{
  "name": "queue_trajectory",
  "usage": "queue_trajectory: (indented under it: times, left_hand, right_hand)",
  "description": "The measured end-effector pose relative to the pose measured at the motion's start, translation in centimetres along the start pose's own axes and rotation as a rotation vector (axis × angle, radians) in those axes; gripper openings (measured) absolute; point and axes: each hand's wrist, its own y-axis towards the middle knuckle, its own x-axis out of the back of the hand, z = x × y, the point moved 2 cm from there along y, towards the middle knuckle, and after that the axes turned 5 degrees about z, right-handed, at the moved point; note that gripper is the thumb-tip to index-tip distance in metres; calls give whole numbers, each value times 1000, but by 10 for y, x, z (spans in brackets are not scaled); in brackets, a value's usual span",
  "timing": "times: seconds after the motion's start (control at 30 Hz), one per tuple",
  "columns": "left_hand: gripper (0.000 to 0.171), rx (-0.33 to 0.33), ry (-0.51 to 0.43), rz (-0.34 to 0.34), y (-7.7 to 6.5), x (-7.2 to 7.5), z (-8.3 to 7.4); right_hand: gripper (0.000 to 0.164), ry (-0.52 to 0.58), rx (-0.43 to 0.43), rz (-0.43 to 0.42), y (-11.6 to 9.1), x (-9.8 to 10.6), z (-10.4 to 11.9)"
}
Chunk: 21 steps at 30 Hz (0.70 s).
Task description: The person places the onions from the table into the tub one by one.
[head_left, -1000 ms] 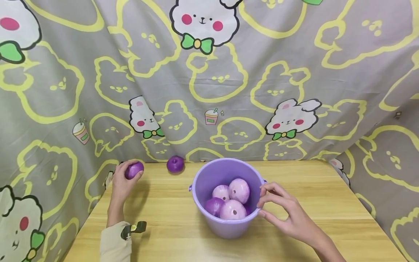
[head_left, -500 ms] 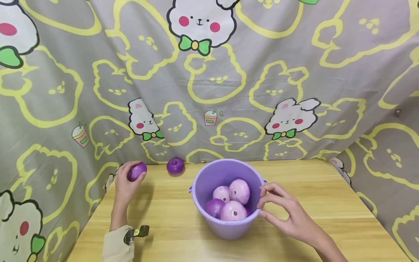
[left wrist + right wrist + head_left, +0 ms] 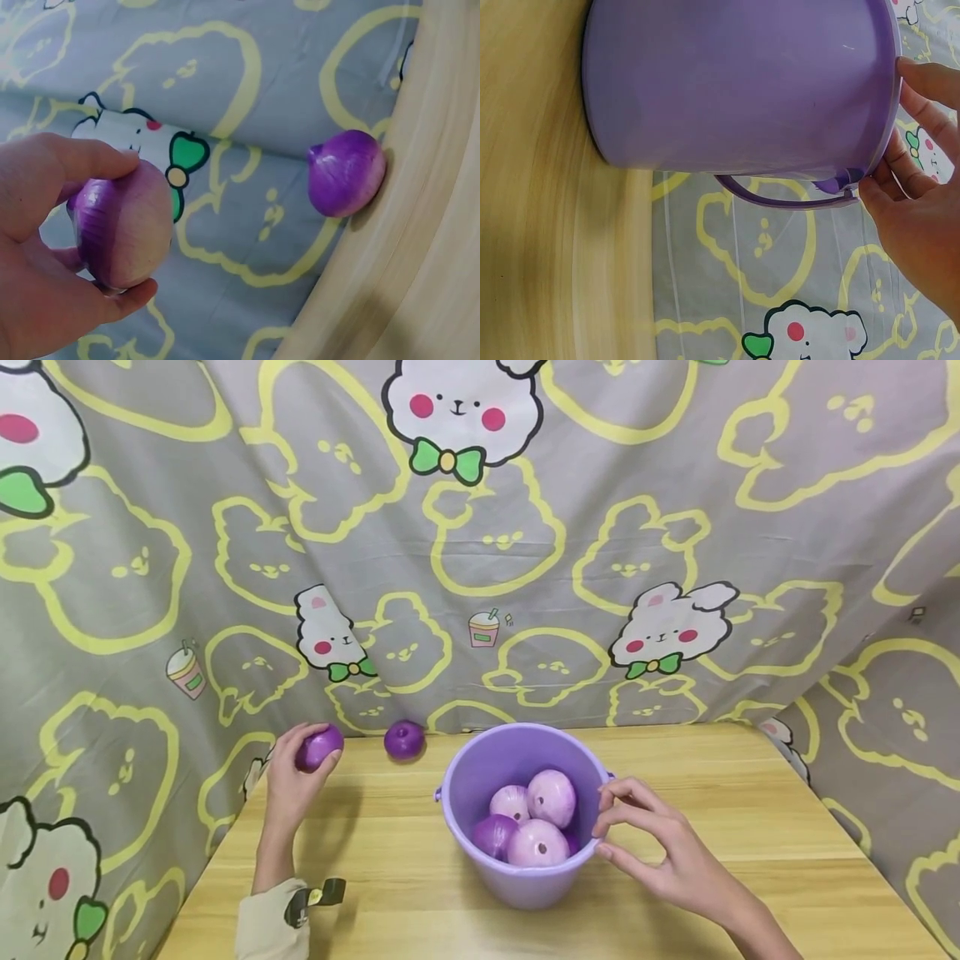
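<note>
My left hand (image 3: 288, 781) grips a purple onion (image 3: 326, 749) between thumb and fingers, raised at the table's far left. Close up in the left wrist view, the pale side of this onion (image 3: 139, 229) faces right, its edge between thumb and fingertips. A second purple onion (image 3: 404, 741) sits a short way to its right by the back cloth. A lilac bucket (image 3: 525, 887) stands upright with several onions (image 3: 537, 845) inside, some pale, some darker. At its right rim, beside the handle joint, my right hand (image 3: 663, 847) pinches the edge with thumb and fingers.
The bucket's handle (image 3: 780, 202) hangs down along its far side in the right wrist view. A grey patterned cloth (image 3: 517, 560) rises behind and at both sides of the wooden table (image 3: 720, 793).
My left hand, with the onion in it, has shifted a little to the right. The right hand stays at the bucket's rim, and the bucket keeps its place.
</note>
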Motion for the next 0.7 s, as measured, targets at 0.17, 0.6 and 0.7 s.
queue_trajectory:
  times: [0.17,0.6,0.7]
  left_hand:
    - [45,-10,5,4,0,-1,-5]
    - [42,-43,-13,19,-2,-1,-24]
    - [42,-49,-9,17,-2,-2,-27]
  right_hand:
    - [43,-2,10,-4,1,0,0]
    - [44,0,6,-8,0,-1,0]
    - [44,1,8,-7,0,-1,0]
